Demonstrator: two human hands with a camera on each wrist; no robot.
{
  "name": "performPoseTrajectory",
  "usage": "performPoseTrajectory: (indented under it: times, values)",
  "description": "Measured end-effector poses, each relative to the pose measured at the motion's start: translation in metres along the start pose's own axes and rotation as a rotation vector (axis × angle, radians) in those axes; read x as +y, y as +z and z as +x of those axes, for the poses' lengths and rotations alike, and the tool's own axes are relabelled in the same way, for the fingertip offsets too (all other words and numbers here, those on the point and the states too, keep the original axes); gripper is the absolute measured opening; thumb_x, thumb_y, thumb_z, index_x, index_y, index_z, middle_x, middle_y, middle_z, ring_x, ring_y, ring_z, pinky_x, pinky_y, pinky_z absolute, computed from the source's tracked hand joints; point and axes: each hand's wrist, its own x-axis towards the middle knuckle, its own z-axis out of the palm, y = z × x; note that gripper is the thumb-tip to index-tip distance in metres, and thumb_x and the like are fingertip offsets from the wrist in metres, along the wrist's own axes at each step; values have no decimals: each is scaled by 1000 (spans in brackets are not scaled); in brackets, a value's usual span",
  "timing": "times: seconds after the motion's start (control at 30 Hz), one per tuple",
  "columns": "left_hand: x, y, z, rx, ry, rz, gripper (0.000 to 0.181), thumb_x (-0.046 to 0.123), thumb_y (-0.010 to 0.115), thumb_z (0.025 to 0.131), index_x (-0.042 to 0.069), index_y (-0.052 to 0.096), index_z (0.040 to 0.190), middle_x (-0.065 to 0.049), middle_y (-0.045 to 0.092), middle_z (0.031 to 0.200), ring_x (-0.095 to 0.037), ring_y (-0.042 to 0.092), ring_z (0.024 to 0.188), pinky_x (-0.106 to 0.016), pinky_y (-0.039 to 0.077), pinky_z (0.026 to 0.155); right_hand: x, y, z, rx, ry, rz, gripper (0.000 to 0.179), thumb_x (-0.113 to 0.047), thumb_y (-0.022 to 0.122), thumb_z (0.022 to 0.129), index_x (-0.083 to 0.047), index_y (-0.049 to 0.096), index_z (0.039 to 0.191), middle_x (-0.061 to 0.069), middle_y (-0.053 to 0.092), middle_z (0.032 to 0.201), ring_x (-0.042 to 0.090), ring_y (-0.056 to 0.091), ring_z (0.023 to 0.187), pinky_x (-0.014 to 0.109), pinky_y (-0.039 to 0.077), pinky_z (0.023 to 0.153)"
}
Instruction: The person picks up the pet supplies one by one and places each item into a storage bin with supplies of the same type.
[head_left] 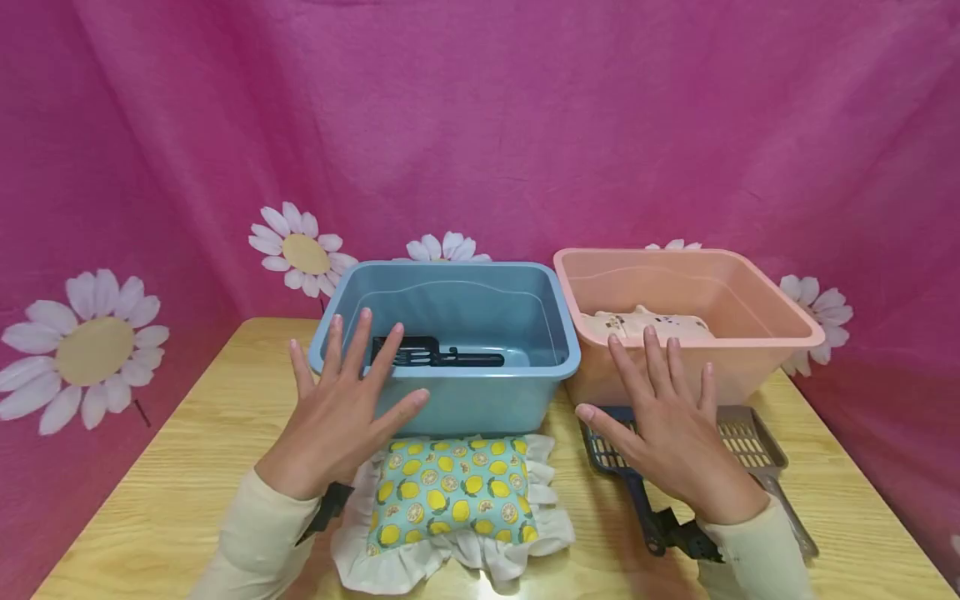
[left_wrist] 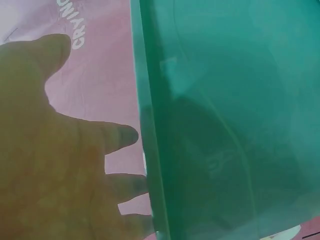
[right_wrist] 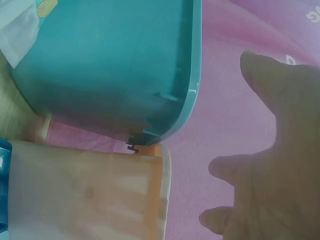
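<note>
My left hand (head_left: 337, 417), fingers spread and holding nothing, hovers before the near left corner of a blue plastic bin (head_left: 465, 404). In that bin lies a black slotted scoop (head_left: 472, 360). My right hand (head_left: 675, 437), also spread and bare, is over a dark blue slotted scoop (head_left: 602, 454) and in front of a pink bin (head_left: 750, 375). A cream printed cloth item (head_left: 678, 325) lies in the pink bin, its lower part hidden by the rim. Between my forearms rests a lemon-print cushion (head_left: 450, 492) with white ruffles. Both wrist views show spread fingers with nothing held.
A grey-brown slotted scoop (head_left: 753, 442) lies beside the dark blue one, partly behind my right hand and wrist. The bins stand side by side on a wooden table (head_left: 202, 442). A magenta curtain (head_left: 480, 125) with daisies hangs behind and at both sides.
</note>
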Motion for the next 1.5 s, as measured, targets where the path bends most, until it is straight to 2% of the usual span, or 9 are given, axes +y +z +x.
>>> performPoseTrajectory:
  times: [0.17, 0.37, 0.6, 0.73, 0.87, 1.13, 1.33, 1.5]
  values:
    - [-3, 4, 3, -17, 8, -22, 85, 71, 38, 89, 25, 15, 156, -10, -2, 162, -41, -10, 145, -71, -17, 102, 0, 3, 4, 2, 5, 7, 86, -62, 51, 91, -23, 12, 157, 16, -6, 160, 43, -8, 144, 67, -18, 105]
    - [-4, 8, 3, -10, 23, 4, 85, 72, 40, 88, 24, 17, 156, -10, 1, 162, -40, -7, 145, -71, -15, 103, 0, 8, 5, -3, 0, 10, 87, -63, 51, 90, -22, 12, 157, 17, -6, 160, 42, -9, 144, 66, -18, 105]
    - [-10, 5, 3, -10, 51, 28, 87, 70, 43, 88, 21, 19, 156, -13, 3, 161, -42, -5, 145, -70, -16, 103, 3, 13, 2, 35, -4, -3, 89, -61, 54, 89, -20, 13, 157, 21, -2, 159, 43, -9, 144, 66, -17, 106]
    - [-15, 2, 2, -5, 50, 37, 88, 70, 42, 88, 20, 18, 156, -14, 4, 161, -42, -4, 145, -71, -15, 104, 5, 16, -1, 69, -14, -14, 90, -59, 57, 89, -19, 14, 156, 22, 0, 159, 44, -6, 144, 67, -15, 106]
    - [-24, 0, 3, 26, 57, 43, 88, 70, 43, 89, 19, 16, 156, -14, 5, 161, -43, -1, 145, -72, -14, 103, 5, 19, -5, 97, -34, -30, 91, -59, 60, 87, -19, 15, 156, 20, 1, 160, 42, -3, 145, 67, -13, 107]
    - [-38, -3, 9, 37, 40, 2, 90, 69, 44, 88, 18, 14, 156, -10, 2, 162, -37, -6, 146, -67, -20, 104, 11, 25, -14, 129, -47, -22, 91, -56, 64, 86, -17, 20, 155, 22, 7, 159, 47, 2, 143, 66, -7, 110]
    - [-47, -4, 12, 97, 58, -91, 93, 66, 55, 85, 16, 21, 155, -8, 6, 162, -33, 0, 147, -69, -14, 106, 15, 31, -23, 80, -34, 7, 88, -54, 62, 88, -17, 20, 155, 26, 10, 157, 49, 2, 142, 66, -2, 111]
    - [-56, -3, 16, 102, 55, -141, 97, 65, 61, 80, 16, 24, 154, -9, 9, 162, -34, 4, 147, -71, -8, 107, 17, 33, -27, -1, 18, 77, 90, -54, 62, 88, -18, 16, 156, 25, 6, 158, 52, -2, 141, 75, 11, 103]
